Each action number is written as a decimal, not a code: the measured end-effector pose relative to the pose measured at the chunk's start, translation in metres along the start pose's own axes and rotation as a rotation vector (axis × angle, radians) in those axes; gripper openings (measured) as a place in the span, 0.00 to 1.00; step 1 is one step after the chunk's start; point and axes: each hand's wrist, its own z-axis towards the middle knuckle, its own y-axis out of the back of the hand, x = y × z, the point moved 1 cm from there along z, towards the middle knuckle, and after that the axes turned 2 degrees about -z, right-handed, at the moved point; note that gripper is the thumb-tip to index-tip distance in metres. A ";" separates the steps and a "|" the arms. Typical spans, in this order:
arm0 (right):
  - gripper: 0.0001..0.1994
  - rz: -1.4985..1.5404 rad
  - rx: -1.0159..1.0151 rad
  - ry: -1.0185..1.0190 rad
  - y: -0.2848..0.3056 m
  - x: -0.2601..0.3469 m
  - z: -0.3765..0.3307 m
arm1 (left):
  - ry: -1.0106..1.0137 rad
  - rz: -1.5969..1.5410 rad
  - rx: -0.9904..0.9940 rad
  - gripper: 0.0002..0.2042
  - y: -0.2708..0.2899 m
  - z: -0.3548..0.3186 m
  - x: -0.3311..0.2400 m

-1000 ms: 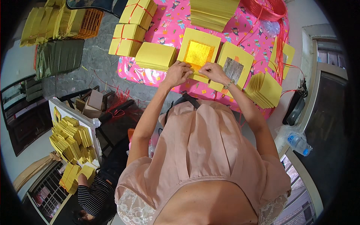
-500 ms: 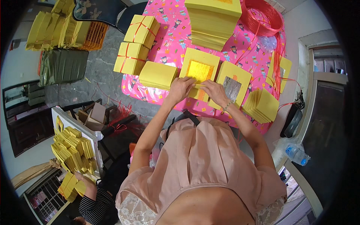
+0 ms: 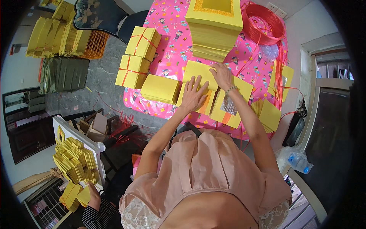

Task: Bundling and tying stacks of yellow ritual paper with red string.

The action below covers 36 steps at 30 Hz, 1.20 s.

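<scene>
Yellow folded paper point(image 3: 196, 68) under left hand point(image 3: 193, 98), right hand point(image 3: 223, 77).

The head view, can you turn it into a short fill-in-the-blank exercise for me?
The left hand and right hand touch folded paper coloured ____.
The bracelet is on the person's ____ wrist.
The patterned tablecloth has a ____ background.
The strips binding two bundles on the tablecloth's left side are ____.
Missing words: yellow; right; pink; red.

Yellow paper sheet point(image 3: 196, 70), pink figure-printed tablecloth point(image 3: 166, 45), red ribbon coil point(image 3: 263, 37)
</scene>
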 end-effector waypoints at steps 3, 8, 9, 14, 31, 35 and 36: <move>0.13 -0.116 -0.009 -0.039 -0.005 0.010 0.003 | 0.036 0.015 0.052 0.31 -0.006 0.000 0.004; 0.18 -0.074 -0.086 0.098 -0.021 0.016 0.011 | 0.025 0.016 0.046 0.32 -0.008 0.005 0.004; 0.18 -0.072 -0.086 0.097 -0.025 0.018 0.012 | 0.025 0.017 0.048 0.32 -0.009 0.005 0.005; 0.19 -0.095 0.041 0.018 -0.034 0.021 0.011 | 0.022 -0.014 0.040 0.30 -0.014 0.003 0.009; 0.18 -0.114 0.005 0.013 -0.038 0.025 0.010 | 0.035 -0.015 0.059 0.32 -0.013 -0.002 0.013; 0.17 -0.138 -0.018 0.025 -0.038 0.026 0.009 | 0.025 -0.052 0.058 0.32 -0.014 -0.003 0.016; 0.17 -0.137 -0.018 0.025 -0.038 0.027 0.009 | 0.019 -0.048 0.060 0.32 -0.013 -0.004 0.016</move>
